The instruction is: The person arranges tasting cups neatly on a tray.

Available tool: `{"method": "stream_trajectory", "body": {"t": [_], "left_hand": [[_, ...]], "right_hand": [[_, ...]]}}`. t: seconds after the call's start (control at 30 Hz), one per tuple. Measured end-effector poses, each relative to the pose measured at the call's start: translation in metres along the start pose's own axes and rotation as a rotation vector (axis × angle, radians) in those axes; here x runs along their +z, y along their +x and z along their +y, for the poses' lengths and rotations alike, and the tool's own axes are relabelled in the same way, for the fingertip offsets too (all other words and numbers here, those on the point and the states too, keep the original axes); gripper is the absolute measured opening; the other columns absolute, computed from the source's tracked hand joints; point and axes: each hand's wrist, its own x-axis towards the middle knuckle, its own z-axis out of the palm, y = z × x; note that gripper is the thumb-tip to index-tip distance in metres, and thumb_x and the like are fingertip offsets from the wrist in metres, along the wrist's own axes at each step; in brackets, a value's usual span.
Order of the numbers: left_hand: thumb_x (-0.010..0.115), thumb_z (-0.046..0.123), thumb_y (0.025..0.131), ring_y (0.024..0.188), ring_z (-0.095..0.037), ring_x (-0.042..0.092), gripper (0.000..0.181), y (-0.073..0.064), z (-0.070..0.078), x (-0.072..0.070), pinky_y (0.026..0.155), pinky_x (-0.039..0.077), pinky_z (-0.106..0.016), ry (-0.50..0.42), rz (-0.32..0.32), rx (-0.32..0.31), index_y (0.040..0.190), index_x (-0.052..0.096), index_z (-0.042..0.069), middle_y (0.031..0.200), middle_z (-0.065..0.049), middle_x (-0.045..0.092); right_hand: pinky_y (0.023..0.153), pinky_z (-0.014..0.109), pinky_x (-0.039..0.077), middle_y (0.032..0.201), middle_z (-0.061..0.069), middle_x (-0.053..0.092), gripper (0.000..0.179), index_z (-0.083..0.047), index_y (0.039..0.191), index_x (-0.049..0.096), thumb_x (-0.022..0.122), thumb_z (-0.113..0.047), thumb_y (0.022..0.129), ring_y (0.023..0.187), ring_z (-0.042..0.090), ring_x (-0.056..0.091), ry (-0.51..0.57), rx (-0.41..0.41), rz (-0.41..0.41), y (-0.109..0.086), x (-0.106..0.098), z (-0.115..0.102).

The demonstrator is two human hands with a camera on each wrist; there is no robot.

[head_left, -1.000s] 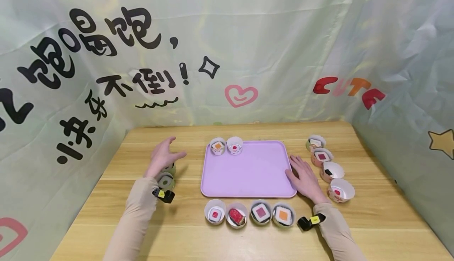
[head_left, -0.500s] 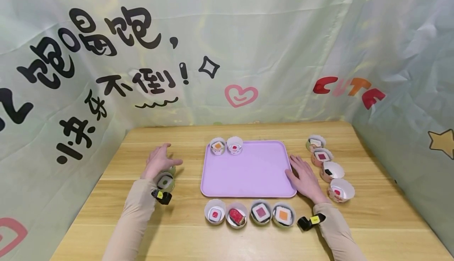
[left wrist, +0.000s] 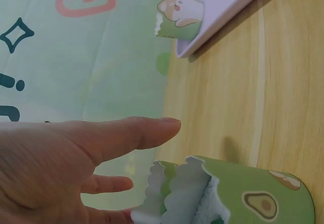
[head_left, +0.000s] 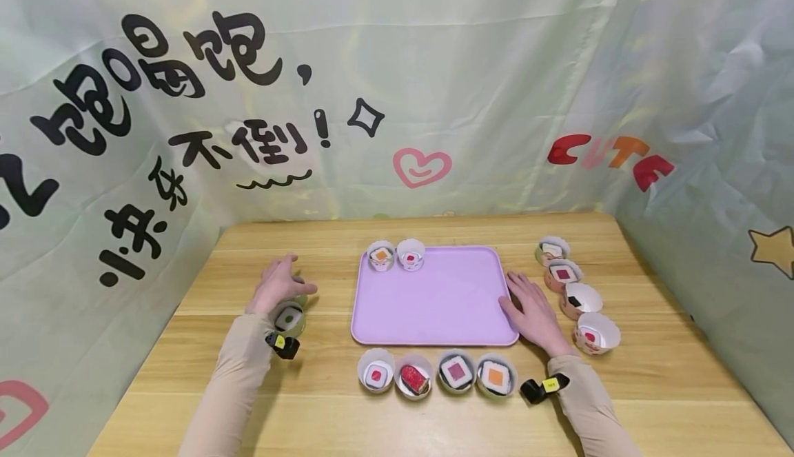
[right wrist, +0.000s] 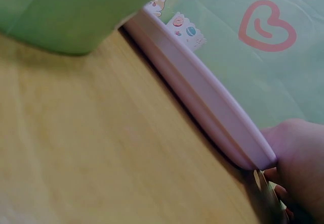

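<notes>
Creased, printed cloth (head_left: 496, 64) rises behind the wood-grained bench (head_left: 322, 409), which carries a smooth lilac tray (head_left: 434, 305). Right of the tray, the right hand (head_left: 535, 313) rests outstretched against it. Left of the tray, the left hand (head_left: 279, 287), spread wide, hangs at scalloped green paper cups (left wrist: 288, 204); contact is unclear. A careless nudge might tip one, spilling its fuzzy piece (head_left: 288, 318).

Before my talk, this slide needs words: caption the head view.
Two cups on a purple tray, right fingers at its edge, left fingers by two green cups.
</notes>
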Motion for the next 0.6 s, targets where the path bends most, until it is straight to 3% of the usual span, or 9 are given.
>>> {"method": "stream_trajectory", "body": {"t": [0.6], "left_hand": [[0.075, 0.025, 0.085, 0.129, -0.049, 0.041, 0.085, 0.0013, -0.0037, 0.0035, 0.097, 0.047, -0.062, 0.011, -0.031, -0.029, 0.153, 0.030, 0.000, 0.147, -0.034, 0.037]], "right_hand": [[0.122, 0.065, 0.017, 0.155, 0.031, 0.039, 0.054, 0.008, 0.148, 0.042, 0.049, -0.023, 0.104, 0.149, 0.051, 0.026, 0.001, 0.007, -0.007, 0.0004, 0.0000, 0.0008]]}}
